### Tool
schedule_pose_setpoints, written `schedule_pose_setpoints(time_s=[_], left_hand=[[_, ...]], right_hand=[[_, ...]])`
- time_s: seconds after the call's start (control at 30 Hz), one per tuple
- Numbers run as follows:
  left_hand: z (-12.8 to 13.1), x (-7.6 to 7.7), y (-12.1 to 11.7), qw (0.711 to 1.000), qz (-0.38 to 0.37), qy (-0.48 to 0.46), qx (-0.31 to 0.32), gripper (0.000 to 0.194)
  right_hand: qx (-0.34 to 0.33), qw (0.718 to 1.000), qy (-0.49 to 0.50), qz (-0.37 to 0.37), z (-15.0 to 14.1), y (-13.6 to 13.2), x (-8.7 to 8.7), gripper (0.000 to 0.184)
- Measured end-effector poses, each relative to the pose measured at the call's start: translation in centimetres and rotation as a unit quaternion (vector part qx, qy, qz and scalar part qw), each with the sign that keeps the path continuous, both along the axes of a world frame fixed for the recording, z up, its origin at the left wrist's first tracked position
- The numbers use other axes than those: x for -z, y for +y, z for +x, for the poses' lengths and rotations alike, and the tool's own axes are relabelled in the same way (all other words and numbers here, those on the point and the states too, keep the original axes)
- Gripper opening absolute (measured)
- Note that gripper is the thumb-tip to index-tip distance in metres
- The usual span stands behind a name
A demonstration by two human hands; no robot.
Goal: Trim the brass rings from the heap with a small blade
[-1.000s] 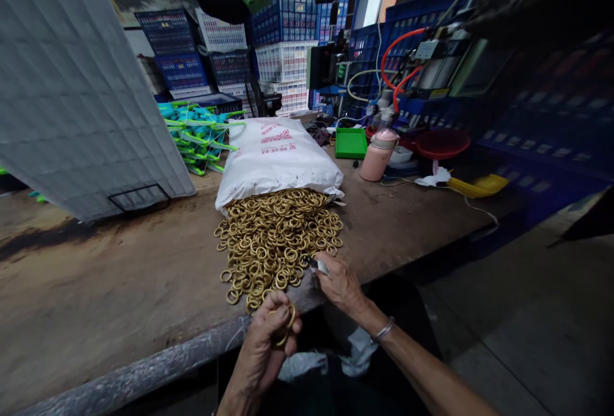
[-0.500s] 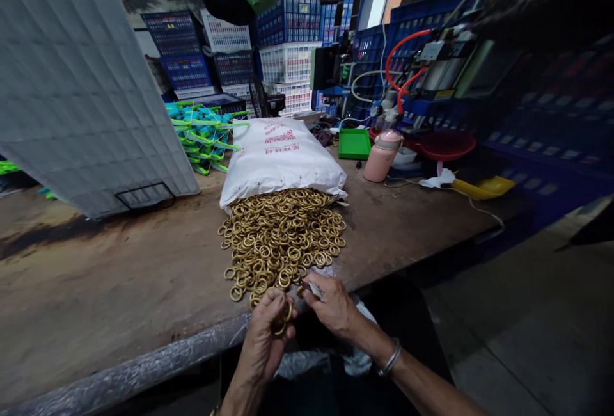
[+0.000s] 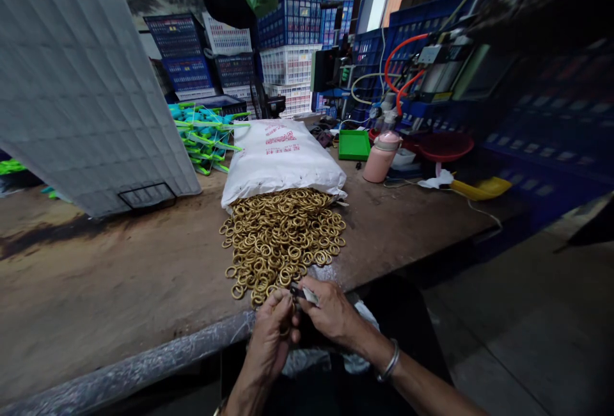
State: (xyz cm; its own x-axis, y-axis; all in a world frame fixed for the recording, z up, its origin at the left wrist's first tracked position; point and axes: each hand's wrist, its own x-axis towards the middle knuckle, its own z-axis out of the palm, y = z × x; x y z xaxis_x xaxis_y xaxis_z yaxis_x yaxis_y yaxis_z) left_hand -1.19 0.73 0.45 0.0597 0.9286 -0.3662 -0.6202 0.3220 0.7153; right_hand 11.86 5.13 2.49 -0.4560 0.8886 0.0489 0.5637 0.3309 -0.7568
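On the tabletop [image 3: 144,275], golden rings [image 3: 283,237] lay heaped.
The left hand [image 3: 269,339] pinched a ring [image 3: 284,332] in its fingers, the right hand [image 3: 332,312] a small tool [image 3: 311,296]; rings seemed light, stiff, perhaps slippery, best held by the rim.

Bare hands [image 3: 330,310], silvery right-wrist bangle [image 3: 395,358]

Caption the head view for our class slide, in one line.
Left hand and right hand, the latter holding a tool, close together by rings heaped before a sack.
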Motion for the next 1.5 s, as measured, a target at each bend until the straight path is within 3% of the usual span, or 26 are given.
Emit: schedule_pose_setpoints(time_s=[0.23,0.57,0.67,0.8,0.93,1.13,1.5], left_hand=[[-0.2,0.0,0.0,1.0,-0.014,0.003,-0.001,0.027],[0.1,0.3,0.2,1.0,-0.011,0.02,0.009,0.031],[0.4,0.2,0.4,1.0,-0.012,0.024,0.002,0.031],[0.5,0.2,0.4,0.998,0.008,0.061,-0.019,0.03],[0.4,0.6,0.2,0.991,0.038,0.125,-0.016,0.028],[0.4,0.6,0.1,0.994,0.033,0.105,0.006,0.028],[0.4,0.7,0.2,0.996,0.009,0.089,0.008,0.032]], right_hand=[[-0.018,0.999,0.035,-0.028,-0.1,0.3,0.4,0.015],[-0.038,0.996,-0.05,0.06,0.2,0.3,0.0,0.014],[-0.027,1.0,-0.008,0.013,0.2,0.3,0.0,0.011],[0.025,0.991,0.081,-0.102,-0.2,0.5,0.4,0.029],[0.037,0.975,0.134,-0.174,-0.4,0.7,1.5,0.035],[0.065,0.964,0.171,-0.194,-0.3,0.9,2.3,0.027],[0.069,0.973,0.127,-0.179,-0.7,0.8,1.0,0.018]])
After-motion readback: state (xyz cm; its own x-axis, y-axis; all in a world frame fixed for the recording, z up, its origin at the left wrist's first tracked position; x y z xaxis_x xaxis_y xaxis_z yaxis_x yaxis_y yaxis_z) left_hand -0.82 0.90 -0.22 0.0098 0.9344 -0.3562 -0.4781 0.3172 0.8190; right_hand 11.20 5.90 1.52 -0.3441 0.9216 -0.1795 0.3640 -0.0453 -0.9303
